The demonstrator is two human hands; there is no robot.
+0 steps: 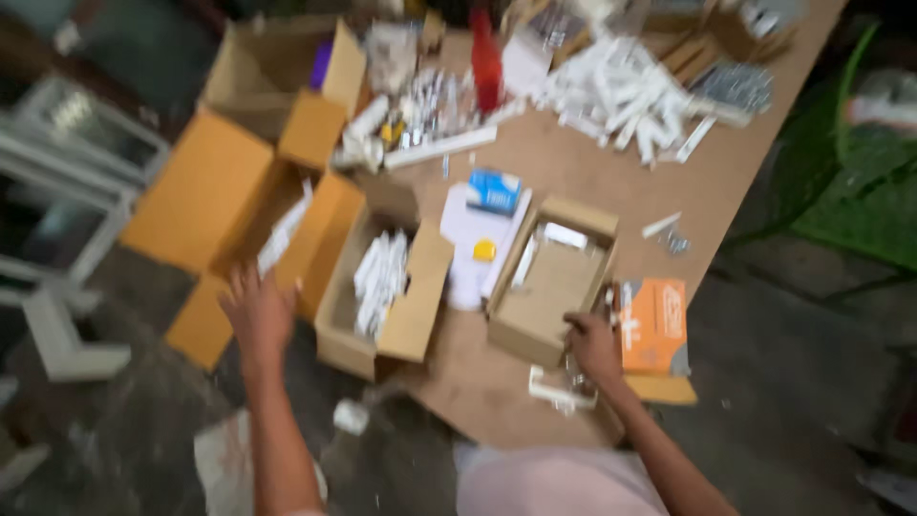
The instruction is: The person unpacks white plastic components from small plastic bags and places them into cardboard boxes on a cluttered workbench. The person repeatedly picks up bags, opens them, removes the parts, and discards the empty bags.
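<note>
My left hand (256,315) is open with the fingers spread and holds nothing; it hangs just at the near edge of the big orange carton (220,205), which lies open at about 10 o'clock from me and passes over the left edge of the table (497,382). Inside this carton, a flat white piece (284,231) rests along the inner wall, at 1 o'clock from this hand. My right hand (592,346) is at the near right corner of a small brown box (554,279); the fingers look bent around the corner, but the picture is blurred and I cannot tell how firm the grip is. Just beside this hand, at 3 o'clock, lies an orange packet (654,325), very near to the table's right edge. Under the hand, at 6 o'clock, there is a small white part (559,390) close to the near edge.

Between my two hands stands another brown box (382,287) with white tubes inside. The free wooden surface is mostly a narrow area near me. At 12 o'clock, far away, white sticks (616,91) are in a heap. The floor around is grey concrete; a white frame (67,191) stands at 9 o'clock
</note>
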